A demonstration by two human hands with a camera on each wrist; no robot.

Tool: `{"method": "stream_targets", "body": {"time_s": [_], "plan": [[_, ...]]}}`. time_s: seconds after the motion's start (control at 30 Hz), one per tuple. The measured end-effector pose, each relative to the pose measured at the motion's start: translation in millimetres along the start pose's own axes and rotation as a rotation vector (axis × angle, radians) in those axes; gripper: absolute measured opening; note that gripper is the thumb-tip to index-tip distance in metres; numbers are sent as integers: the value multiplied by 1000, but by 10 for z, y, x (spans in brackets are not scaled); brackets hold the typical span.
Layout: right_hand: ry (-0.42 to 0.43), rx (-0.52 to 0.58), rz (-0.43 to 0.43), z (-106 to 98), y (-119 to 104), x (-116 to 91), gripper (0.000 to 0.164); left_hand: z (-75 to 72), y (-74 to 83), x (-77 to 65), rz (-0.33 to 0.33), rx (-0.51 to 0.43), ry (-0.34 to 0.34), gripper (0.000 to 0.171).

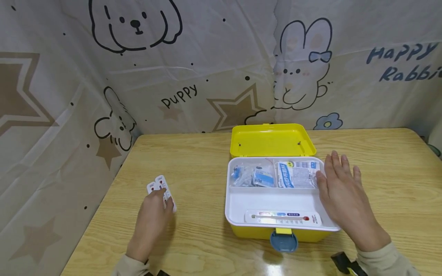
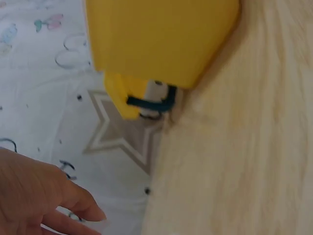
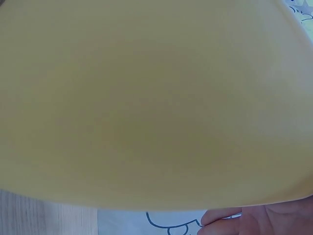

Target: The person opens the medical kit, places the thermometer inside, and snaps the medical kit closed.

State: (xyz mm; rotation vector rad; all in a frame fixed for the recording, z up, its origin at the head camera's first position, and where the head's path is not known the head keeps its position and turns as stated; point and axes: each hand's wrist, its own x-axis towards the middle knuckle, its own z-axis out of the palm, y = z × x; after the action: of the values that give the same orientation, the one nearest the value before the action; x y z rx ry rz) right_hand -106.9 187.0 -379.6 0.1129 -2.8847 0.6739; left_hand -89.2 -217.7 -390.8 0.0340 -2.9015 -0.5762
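On the left of the table, my left hand [image 1: 150, 214] pinches two slim white strip-shaped packets [image 1: 161, 183] with rounded ends and small red prints. Their lower part is hidden by the fingers. To the right stands an open yellow medicine box [image 1: 238, 231] with a white inner tray [image 1: 276, 199]. A similar white packet [image 1: 283, 217], showing a stick with a red tip, lies in the tray's front compartment. My right hand [image 1: 347, 195] rests against the tray's right rim, fingers straight. In the left wrist view the held packets are out of sight.
Clear bags with blue-and-white contents [image 1: 263, 178] fill the tray's rear left compartment. A white-and-blue gauze packet [image 1: 298, 174] lies in the rear right one. The yellow lid [image 1: 272, 140] leans back; a grey-blue latch [image 1: 284, 240] hangs in front. Printed cloth [image 1: 207, 57] lines the back.
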Motion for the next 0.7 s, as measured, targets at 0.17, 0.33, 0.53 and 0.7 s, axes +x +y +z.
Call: {"method": "stream_targets", "body": {"time_s": [0.17, 0.33, 0.53, 0.7], "plan": [[0, -1, -7, 7, 6, -2, 60, 55, -144, -14, -21, 37, -7, 32], [-3, 0, -4, 14, 8, -2, 60, 87, -187, -30, -45, 67, -54, 31], [-13, 4, 0, 22, -1, 5, 60, 140, -241, -50, -67, 82, -77, 34], [-22, 2, 2, 11, -5, 14, 61, 198, -270, -66, -75, 114, -74, 40]]}}
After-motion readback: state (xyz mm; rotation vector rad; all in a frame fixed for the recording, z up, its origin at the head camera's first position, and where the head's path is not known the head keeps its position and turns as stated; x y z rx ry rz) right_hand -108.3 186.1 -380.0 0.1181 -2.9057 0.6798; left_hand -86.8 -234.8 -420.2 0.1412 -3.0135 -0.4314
